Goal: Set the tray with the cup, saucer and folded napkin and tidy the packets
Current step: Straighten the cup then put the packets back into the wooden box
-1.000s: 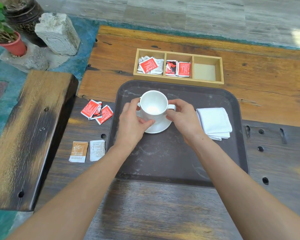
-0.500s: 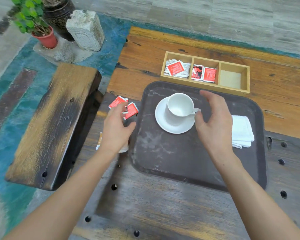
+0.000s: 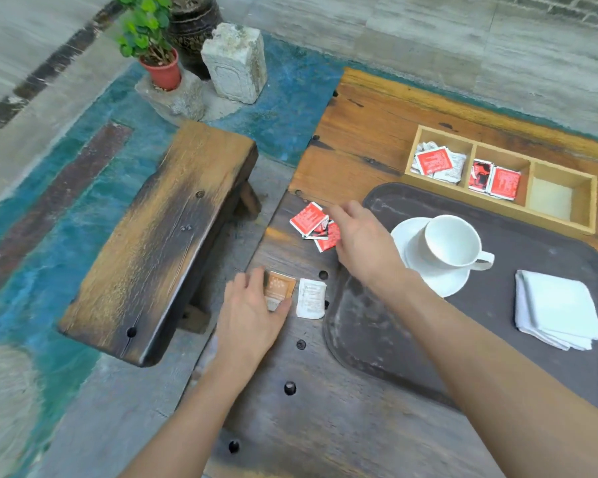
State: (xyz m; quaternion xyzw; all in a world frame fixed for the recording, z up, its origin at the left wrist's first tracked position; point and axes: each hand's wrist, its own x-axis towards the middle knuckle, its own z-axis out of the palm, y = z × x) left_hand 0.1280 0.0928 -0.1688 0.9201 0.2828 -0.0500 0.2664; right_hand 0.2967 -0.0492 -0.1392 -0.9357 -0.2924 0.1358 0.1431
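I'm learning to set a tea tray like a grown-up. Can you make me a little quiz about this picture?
1. True or false: the cup stands on the saucer.
2. Which part of the wooden box has no packets in it? A) its left part B) its middle part C) its right part
3. Fill in: the left hand touches the ____ packet, while the right hand reaches over the red packets.

Key
1. True
2. C
3. Orange. The white packet beside it lies untouched, and the folded napkin already lies on the tray.
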